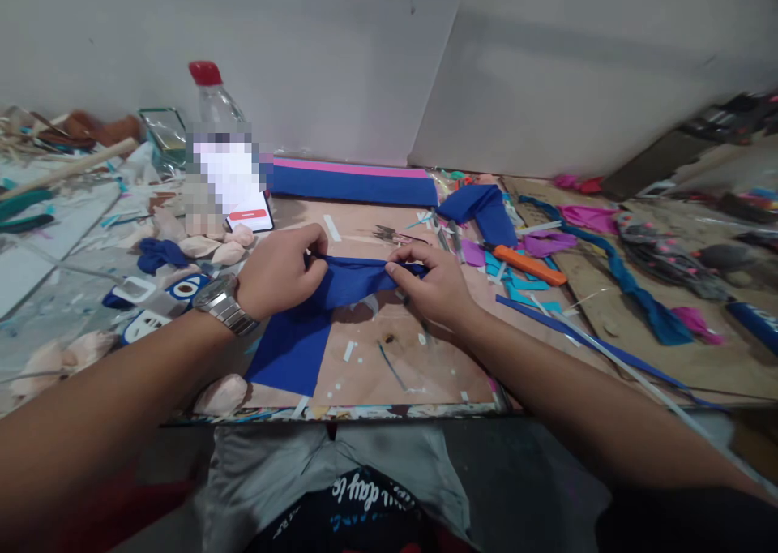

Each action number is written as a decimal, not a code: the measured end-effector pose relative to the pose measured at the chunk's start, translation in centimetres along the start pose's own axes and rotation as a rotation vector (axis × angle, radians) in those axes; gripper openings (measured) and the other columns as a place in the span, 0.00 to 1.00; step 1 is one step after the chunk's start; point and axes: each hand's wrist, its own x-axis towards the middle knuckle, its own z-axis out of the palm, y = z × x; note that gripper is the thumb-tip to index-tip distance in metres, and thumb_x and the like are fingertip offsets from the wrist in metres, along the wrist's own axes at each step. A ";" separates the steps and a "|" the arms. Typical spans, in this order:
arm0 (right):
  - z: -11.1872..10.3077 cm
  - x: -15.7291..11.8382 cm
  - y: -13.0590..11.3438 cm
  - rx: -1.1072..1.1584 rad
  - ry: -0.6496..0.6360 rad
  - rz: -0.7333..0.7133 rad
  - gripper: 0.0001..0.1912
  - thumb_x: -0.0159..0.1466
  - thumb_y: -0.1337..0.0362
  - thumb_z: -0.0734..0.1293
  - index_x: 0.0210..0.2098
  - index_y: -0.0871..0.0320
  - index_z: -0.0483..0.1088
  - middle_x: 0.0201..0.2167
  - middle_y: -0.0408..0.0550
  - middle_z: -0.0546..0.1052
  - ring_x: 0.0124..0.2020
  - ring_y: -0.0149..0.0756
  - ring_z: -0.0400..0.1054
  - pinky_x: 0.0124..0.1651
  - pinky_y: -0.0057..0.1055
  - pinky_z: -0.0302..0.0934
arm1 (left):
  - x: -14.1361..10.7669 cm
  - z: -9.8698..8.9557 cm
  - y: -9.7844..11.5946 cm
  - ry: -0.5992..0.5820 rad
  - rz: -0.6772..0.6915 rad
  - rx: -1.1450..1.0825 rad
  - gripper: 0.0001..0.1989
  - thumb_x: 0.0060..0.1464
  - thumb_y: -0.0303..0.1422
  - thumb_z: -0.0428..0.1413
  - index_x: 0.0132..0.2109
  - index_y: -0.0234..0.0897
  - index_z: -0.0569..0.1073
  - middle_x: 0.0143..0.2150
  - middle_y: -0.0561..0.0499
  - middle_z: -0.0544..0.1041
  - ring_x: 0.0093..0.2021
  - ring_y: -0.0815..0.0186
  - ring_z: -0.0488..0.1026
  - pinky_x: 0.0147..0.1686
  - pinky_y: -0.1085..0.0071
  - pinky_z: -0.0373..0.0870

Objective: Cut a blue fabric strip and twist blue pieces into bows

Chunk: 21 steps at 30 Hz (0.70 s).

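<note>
A strip of blue fabric [292,354] is stretched between my two hands, its upper edge folded over. My left hand [285,269], with a metal watch on the wrist, pinches the strip's left part. From there the loose end hangs down onto the brown work board [365,375]. My right hand [434,281] grips the right end between thumb and fingers. Just beyond the right hand lie small thread snips [395,235]. An orange utility knife [528,264] rests to the right, beside a folded blue fabric piece [480,212].
Behind the hands lies a long blue and pink fabric strip [352,182]. A lit phone [246,204] leans near a red-capped bottle [210,91] at the back left. Pale petal-like pieces [228,251] and scraps crowd the left; a thin rod [644,375] crosses the right.
</note>
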 end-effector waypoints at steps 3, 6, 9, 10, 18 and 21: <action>0.0 0.0 0.0 -0.004 0.000 0.005 0.05 0.63 0.63 0.69 0.31 0.57 0.76 0.30 0.45 0.80 0.33 0.37 0.71 0.42 0.34 0.64 | 0.0 0.0 -0.1 0.014 -0.004 -0.009 0.04 0.53 0.30 0.54 0.37 0.39 0.72 0.31 0.51 0.77 0.29 0.62 0.70 0.31 0.66 0.59; -0.1 -0.1 0.0 0.003 -0.006 -0.003 0.05 0.63 0.63 0.69 0.31 0.57 0.76 0.30 0.45 0.80 0.34 0.37 0.71 0.42 0.34 0.64 | 0.0 -0.1 0.0 0.007 0.023 -0.048 0.04 0.53 0.30 0.54 0.37 0.38 0.71 0.31 0.51 0.76 0.29 0.63 0.70 0.32 0.67 0.59; -0.1 0.0 0.1 0.002 0.006 -0.004 0.05 0.63 0.63 0.69 0.31 0.57 0.76 0.31 0.45 0.80 0.34 0.37 0.72 0.42 0.34 0.64 | 0.0 -0.2 0.1 0.009 0.059 -0.089 0.04 0.54 0.30 0.54 0.38 0.38 0.71 0.32 0.51 0.76 0.30 0.63 0.70 0.32 0.67 0.60; -0.1 0.0 0.1 0.000 0.014 0.001 0.05 0.63 0.63 0.70 0.31 0.57 0.76 0.31 0.45 0.80 0.35 0.37 0.72 0.42 0.34 0.64 | 0.0 -0.2 0.1 0.014 0.065 -0.098 0.04 0.54 0.30 0.54 0.38 0.38 0.71 0.32 0.51 0.76 0.30 0.63 0.71 0.33 0.67 0.61; 0.0 0.2 0.0 0.025 0.064 0.055 0.05 0.62 0.63 0.70 0.31 0.56 0.76 0.30 0.46 0.79 0.34 0.38 0.72 0.40 0.34 0.64 | 0.1 -0.1 -0.2 0.053 0.002 -0.176 0.06 0.55 0.30 0.54 0.40 0.37 0.74 0.33 0.50 0.77 0.30 0.64 0.72 0.33 0.68 0.65; 0.0 0.2 0.0 0.030 0.068 0.068 0.05 0.62 0.63 0.69 0.31 0.56 0.76 0.30 0.46 0.79 0.35 0.39 0.72 0.40 0.33 0.64 | 0.2 -0.2 -0.2 0.065 -0.048 -0.199 0.07 0.55 0.31 0.55 0.41 0.37 0.74 0.33 0.50 0.78 0.30 0.65 0.72 0.32 0.69 0.65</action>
